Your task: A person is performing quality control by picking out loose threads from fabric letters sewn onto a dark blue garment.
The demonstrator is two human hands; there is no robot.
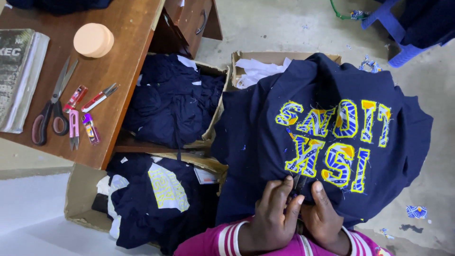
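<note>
Pinching soft navy shirt (265, 142) cloth, left hand (274, 215) and right hand (323, 215) fingers pressed together, raised yellow-blue patterned letters (334, 137), wooden desk (118, 57), steel scissors (51, 106)

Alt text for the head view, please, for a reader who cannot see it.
Both hands, left hand and right hand, pinch the near edge of a navy garment with yellow-and-blue appliqué letters. Boxes of navy fabric and a wooden table with scissors sit left.

Wooden desk (124, 28): scissors (51, 108), book (19, 71), round peach puff (93, 40), small clippers (74, 129). Concrete floor (294, 23): cardboard boxes (79, 196).
</note>
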